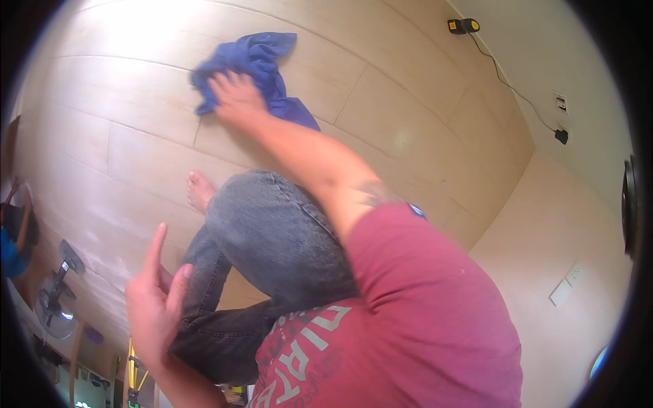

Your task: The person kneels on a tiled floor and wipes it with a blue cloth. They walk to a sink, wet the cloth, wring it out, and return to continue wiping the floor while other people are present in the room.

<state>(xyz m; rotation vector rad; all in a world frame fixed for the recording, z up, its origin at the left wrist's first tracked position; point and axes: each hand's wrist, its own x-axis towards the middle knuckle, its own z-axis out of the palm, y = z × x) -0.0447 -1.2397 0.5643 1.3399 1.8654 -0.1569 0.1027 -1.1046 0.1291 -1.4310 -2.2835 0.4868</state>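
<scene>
A crumpled blue cloth (255,61) lies on the beige tiled floor (148,148). My right hand (237,97) presses down on it from above, its fingers spread into the folds and slightly blurred. One end of the cloth trails out past my wrist. My left hand (158,301) is raised near my bent legs, holding nothing, with the index finger extended and the thumb apart. Below my right arm are my knee in grey jeans (275,229) and a bare foot (200,191).
A black and yellow device (463,25) sits by the wall, its cord running to a plug (561,136). At left stand a fan (53,301) and another person (18,234). A yellow tripod (135,372) is at the lower left. Bright glare covers the upper-left floor.
</scene>
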